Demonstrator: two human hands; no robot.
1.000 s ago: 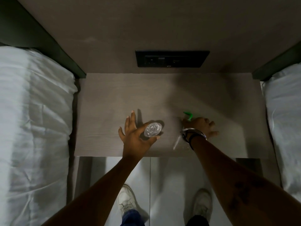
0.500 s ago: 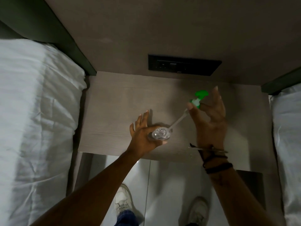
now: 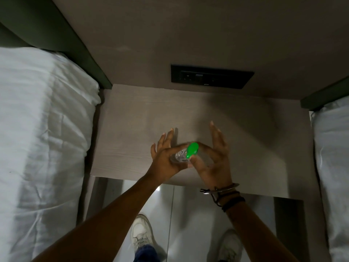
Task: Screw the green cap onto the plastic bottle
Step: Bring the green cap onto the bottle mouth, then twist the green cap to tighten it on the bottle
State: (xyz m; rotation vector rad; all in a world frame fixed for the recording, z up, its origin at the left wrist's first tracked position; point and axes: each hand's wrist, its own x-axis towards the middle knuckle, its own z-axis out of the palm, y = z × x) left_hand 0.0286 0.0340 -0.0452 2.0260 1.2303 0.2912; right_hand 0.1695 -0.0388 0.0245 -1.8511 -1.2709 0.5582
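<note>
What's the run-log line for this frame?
phase: seating cap | left hand: holding plastic bottle | right hand: holding green cap at bottle mouth | threaded: cannot tell

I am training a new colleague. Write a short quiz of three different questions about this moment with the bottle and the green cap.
1. True or false: the green cap lies alone on the table.
2. Which hand steadies the plastic bottle? A. left hand B. right hand
3. Fill in: on each side of the table stands a ___ with white sheets.

Key: 1 false; 2 A; 3 bed
</note>
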